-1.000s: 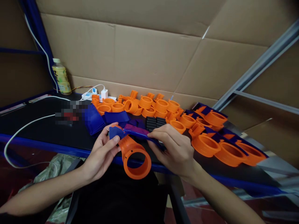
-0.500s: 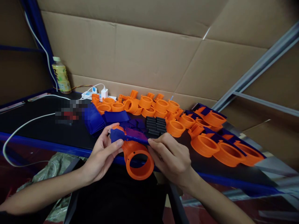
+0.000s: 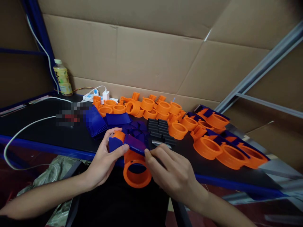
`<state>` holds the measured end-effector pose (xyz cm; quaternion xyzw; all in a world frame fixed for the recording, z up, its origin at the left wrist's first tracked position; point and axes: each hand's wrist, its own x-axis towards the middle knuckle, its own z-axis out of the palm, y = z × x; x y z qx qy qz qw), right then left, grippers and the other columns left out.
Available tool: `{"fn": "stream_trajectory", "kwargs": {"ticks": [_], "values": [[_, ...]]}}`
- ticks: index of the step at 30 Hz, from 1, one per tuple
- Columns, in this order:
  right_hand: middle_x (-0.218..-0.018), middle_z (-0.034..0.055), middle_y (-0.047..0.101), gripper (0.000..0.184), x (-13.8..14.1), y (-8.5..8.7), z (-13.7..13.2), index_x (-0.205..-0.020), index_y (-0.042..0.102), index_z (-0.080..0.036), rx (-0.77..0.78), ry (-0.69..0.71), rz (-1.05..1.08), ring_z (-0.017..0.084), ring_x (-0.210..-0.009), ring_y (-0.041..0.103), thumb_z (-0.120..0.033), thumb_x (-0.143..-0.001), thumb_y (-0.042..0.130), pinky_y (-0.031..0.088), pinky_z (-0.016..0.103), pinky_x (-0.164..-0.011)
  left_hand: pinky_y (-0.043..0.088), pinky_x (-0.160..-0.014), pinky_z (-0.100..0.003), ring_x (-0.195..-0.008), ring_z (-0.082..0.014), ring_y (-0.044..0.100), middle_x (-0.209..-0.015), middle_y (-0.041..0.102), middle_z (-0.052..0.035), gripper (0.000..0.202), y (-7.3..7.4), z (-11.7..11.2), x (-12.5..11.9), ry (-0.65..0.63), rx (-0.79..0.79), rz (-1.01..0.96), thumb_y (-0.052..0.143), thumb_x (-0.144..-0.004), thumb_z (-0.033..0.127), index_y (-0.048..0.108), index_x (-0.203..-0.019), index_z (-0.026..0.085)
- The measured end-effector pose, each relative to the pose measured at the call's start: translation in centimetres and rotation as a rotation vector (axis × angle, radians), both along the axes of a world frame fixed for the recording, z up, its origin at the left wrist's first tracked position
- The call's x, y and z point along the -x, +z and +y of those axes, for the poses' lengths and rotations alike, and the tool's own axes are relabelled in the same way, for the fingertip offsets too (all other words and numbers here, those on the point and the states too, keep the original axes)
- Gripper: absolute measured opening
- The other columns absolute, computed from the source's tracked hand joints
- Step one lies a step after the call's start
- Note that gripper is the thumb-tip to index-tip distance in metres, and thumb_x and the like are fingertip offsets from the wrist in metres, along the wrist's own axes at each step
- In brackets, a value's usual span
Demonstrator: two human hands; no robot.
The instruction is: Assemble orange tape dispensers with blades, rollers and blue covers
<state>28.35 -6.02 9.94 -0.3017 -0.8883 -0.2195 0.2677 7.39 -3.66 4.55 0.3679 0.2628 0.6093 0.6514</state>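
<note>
An orange plastic ring part (image 3: 137, 180) hangs in front of the table edge, its round opening facing me. Blue sheet pieces (image 3: 135, 144) cover its upper arm. My left hand (image 3: 110, 156) grips that arm from the left, thumb pressed on the blue covering. Pinched at the right end of the blue strip are the thumb and fingertips of my right hand (image 3: 171, 165); the curled fingers hide part of the ring's right side. Just behind the part lie small loose blue pieces (image 3: 137, 129).
Blue sheets (image 3: 96, 123) lie fanned at left. Black foam-like strips (image 3: 158, 126) and a silver tool (image 3: 161, 144) sit mid-table. Several orange ring parts (image 3: 163, 107) stand at the back, with blue-covered ones (image 3: 233, 154) at right. A bottle (image 3: 62, 78) and power strip (image 3: 100, 98) are back left.
The held part has moved slightly left and down toward me, with both hands following. My right hand's shift uncovers the silver tool on the table.
</note>
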Motion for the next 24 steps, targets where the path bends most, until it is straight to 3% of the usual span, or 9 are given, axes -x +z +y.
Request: {"fn": "stream_trajectory", "kwargs": {"ticks": [4, 6, 10, 13, 18, 24], "values": [[-0.109, 0.0076, 0.068, 0.026, 0.0, 0.8, 0.6, -0.116, 0.065, -0.024, 0.386, 0.091, 0.212, 0.020, -0.098, 0.063, -0.031, -0.092, 0.067, 0.055, 0.034, -0.082, 0.051, -0.085, -0.026, -0.096, -0.0186, 0.063, -0.109, 0.066, -0.0018, 0.062, 0.3, -0.4, 0.3, -0.029, -0.051, 0.005, 0.081, -0.074, 0.018, 0.059, -0.130, 0.031], [-0.114, 0.0065, 0.068, 0.030, 0.3, 0.7, 1.2, -0.122, 0.064, -0.026, 0.589, 0.105, 0.346, 0.019, -0.102, 0.064, -0.034, -0.093, 0.066, 0.054, 0.033, -0.086, 0.051, -0.086, -0.028, -0.101, -0.0219, 0.062, -0.113, 0.065, -0.0036, 0.068, 0.4, -0.9, 0.5, -0.054, -0.101, 0.050, 0.083, -0.071, 0.018, 0.058, -0.133, 0.031], [-0.095, 0.0031, 0.069, 0.024, 1.2, -0.6, 1.8, -0.110, 0.068, -0.023, 0.878, 0.172, 0.670, 0.015, -0.083, 0.063, -0.036, -0.090, 0.069, 0.052, 0.026, -0.073, 0.051, -0.088, -0.033, -0.103, -0.0275, 0.061, -0.116, 0.065, -0.0067, 0.075, 0.4, -1.9, 1.1, -0.055, -0.224, 0.246, 0.086, -0.067, 0.022, 0.058, -0.136, 0.029], [-0.085, 0.0009, 0.065, 0.023, 1.7, -1.8, 1.5, -0.091, 0.067, -0.021, 1.062, 0.285, 0.914, 0.014, -0.076, 0.061, -0.039, -0.082, 0.078, 0.050, 0.025, -0.069, 0.049, -0.095, -0.039, -0.108, -0.0315, 0.060, -0.116, 0.064, -0.0081, 0.069, 0.6, -2.2, 1.4, 0.000, -0.404, 0.353, 0.091, -0.058, 0.021, 0.067, -0.123, 0.026], [-0.077, -0.0010, 0.059, 0.026, 2.1, -2.9, 1.5, -0.076, 0.067, -0.020, 1.174, 0.374, 1.118, 0.014, -0.075, 0.057, -0.036, -0.071, 0.086, 0.048, 0.026, -0.072, 0.042, -0.107, -0.050, -0.111, -0.0340, 0.059, -0.112, 0.066, -0.0095, 0.072, 0.8, -1.7, 1.7, -0.056, -0.565, 0.359, 0.095, -0.050, 0.022, 0.069, -0.117, 0.025], [-0.073, -0.0030, 0.056, 0.025, 2.4, -3.4, 2.0, -0.073, 0.066, -0.019, 1.274, 0.444, 1.180, 0.011, -0.072, 0.053, -0.029, -0.068, 0.088, 0.045, 0.022, -0.070, 0.040, -0.110, -0.051, -0.115, -0.0359, 0.060, -0.117, 0.067, -0.0121, 0.076, 0.7, -0.8, 2.1, -0.090, -0.623, 0.386, 0.096, -0.049, 0.026, 0.069, -0.120, 0.023]]}}
